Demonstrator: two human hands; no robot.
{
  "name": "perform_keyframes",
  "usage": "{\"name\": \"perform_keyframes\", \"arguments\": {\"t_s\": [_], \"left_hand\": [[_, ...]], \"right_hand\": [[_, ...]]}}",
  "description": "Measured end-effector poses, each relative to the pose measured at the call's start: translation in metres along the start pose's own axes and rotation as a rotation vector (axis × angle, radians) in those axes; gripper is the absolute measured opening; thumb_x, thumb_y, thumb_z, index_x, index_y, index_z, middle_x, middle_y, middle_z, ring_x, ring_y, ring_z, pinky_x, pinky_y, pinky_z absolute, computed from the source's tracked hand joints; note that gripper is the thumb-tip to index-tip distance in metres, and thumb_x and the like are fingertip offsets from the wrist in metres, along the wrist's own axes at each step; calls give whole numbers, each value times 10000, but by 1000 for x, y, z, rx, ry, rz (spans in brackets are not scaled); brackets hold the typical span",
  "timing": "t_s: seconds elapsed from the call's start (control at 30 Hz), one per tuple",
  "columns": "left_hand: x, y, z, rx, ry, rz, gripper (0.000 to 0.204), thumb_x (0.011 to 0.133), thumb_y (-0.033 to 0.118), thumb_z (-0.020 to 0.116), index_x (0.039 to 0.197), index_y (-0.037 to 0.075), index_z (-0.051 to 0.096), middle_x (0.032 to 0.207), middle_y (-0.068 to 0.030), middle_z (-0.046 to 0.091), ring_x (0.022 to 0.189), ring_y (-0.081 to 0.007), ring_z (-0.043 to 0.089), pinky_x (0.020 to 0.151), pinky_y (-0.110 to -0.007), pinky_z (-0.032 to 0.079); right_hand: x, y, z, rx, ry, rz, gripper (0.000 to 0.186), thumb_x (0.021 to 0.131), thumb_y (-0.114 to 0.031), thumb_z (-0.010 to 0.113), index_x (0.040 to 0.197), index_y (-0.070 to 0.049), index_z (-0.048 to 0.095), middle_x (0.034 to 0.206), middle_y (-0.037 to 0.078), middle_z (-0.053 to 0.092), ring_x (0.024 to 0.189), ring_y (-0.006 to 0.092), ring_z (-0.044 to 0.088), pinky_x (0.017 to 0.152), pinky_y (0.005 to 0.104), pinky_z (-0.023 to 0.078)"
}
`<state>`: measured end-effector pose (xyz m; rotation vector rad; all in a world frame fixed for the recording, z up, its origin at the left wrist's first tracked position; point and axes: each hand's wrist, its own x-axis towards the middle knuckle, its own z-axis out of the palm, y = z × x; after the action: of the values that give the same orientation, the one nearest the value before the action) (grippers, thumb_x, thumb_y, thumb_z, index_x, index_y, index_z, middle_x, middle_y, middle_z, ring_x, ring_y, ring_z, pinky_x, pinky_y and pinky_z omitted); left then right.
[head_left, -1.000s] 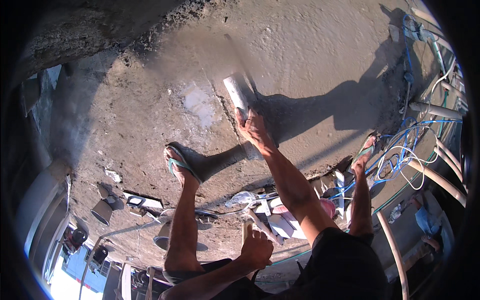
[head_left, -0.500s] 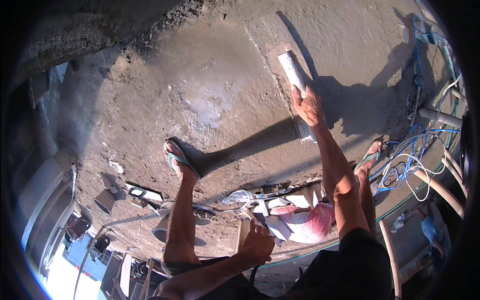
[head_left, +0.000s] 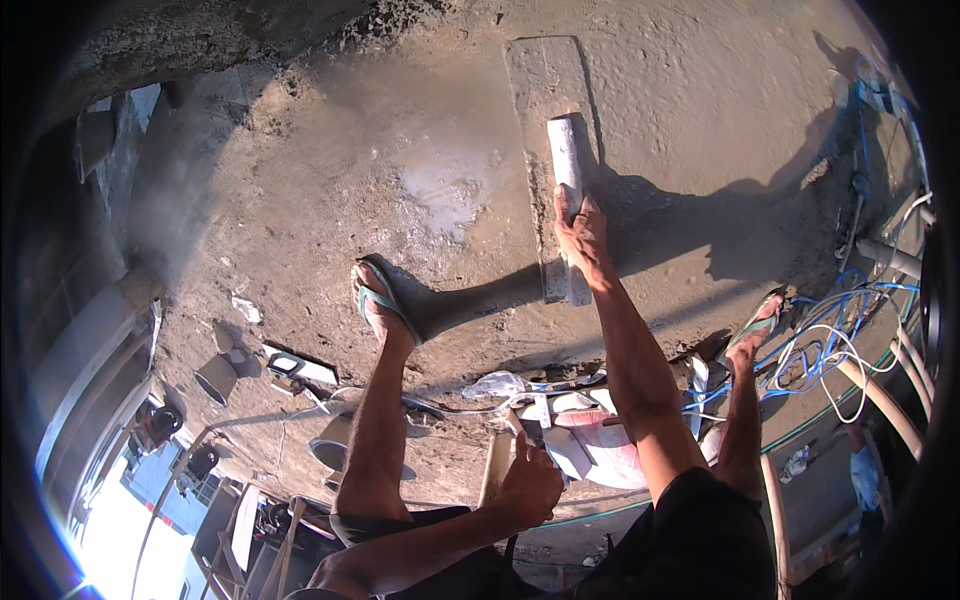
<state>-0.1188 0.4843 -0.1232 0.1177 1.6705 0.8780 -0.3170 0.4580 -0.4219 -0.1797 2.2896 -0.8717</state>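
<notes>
My right hand (head_left: pixel 585 240) is wrapped round the near end of the white, round handle of a long rectangular plastering float (head_left: pixel 530 90). The float's grey, mortar-smeared blade lies flat on wet grey mortar (head_left: pixel 700 120), its long side pointing away from me. Lower down, my left hand (head_left: pixel 530 487) is held in front of my body with its fingers curled. What it holds, if anything, is hidden. Just beyond the left hand are a pale board (head_left: pixel 495 465) and a red-and-white sack (head_left: pixel 605 450). A shallow puddle (head_left: pixel 445 200) shines left of the float.
My sandalled feet (head_left: pixel 375 295) stand wide apart. Tangled blue and white hoses (head_left: pixel 825 335) lie beside the right foot, near pale pipes (head_left: pixel 885 400). Buckets (head_left: pixel 215 378) lie at left. A rough raised edge (head_left: pixel 200 80) runs along the far left. Another person's blue sleeve (head_left: pixel 865 475) shows at lower right.
The float has shifted left and slightly nearer, turning to lie straighter away from me, with my right hand still on its handle. My left hand has barely moved.
</notes>
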Motion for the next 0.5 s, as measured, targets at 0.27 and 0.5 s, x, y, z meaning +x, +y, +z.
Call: {"name": "perform_keyframes", "arguments": {"t_s": [0.27, 0.5], "left_hand": [[-3, -5, -1, -27, -62, 4, 627, 713, 442, 790, 1137, 2, 646, 1217, -252, 574, 1236, -432, 485, 1131, -634, 161], [-4, -5, -12, -17, -96, -7, 649, 730, 464, 774, 1165, 4, 634, 1262, -243, 559, 1267, -437, 462, 1133, -639, 152]], "right_hand": [[-69, 2, 95, -285, 5, -635, 503, 903, -432, 609, 1021, 57, 638, 720, 244, 663, 623, 405, 660, 550, 440, 547], [-111, 28, 97, -493, -270, -405, 532, 838, -443, 692, 1112, 10, 633, 735, 189, 671, 645, 332, 679, 538, 413, 543]]}}
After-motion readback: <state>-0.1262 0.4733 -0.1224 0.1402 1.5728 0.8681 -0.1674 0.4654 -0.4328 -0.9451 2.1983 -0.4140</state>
